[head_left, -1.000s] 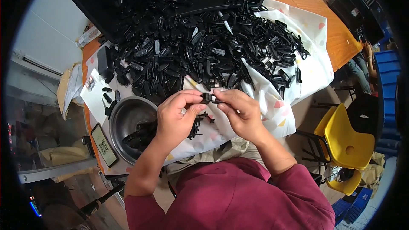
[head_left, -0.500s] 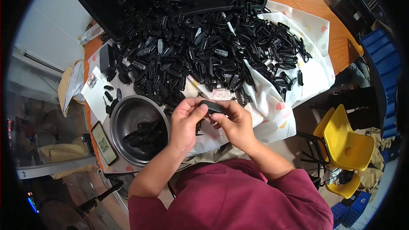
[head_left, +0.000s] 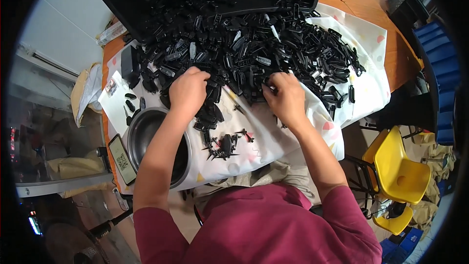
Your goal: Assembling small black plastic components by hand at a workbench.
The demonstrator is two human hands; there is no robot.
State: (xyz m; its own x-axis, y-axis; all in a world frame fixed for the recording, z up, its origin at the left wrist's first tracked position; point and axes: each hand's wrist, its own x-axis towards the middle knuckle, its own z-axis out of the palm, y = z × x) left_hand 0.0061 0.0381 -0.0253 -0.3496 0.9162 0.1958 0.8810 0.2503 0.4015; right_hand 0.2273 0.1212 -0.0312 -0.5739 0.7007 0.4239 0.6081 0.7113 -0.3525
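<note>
A big heap of small black plastic parts (head_left: 244,54) covers a white spotted cloth (head_left: 273,137) on the table. My left hand (head_left: 188,90) rests knuckles-up on the near left side of the heap, fingers curled into the parts. At the near middle of the heap my right hand (head_left: 283,98) presses down, fingertips buried among the pieces. Whether either hand has hold of a part is hidden. A small cluster of black scraps (head_left: 224,144) lies on the cloth between my forearms.
A round metal bowl (head_left: 141,132) holding black pieces sits under my left forearm. A phone (head_left: 122,159) lies left of it. A large black tray (head_left: 146,0) stands at the back. A yellow chair (head_left: 400,171) and blue crates (head_left: 439,63) are at the right.
Both hands were together close to my body, working one black part. They have since separated and reached forward into the heap, left hand to the left, right hand to the right.
</note>
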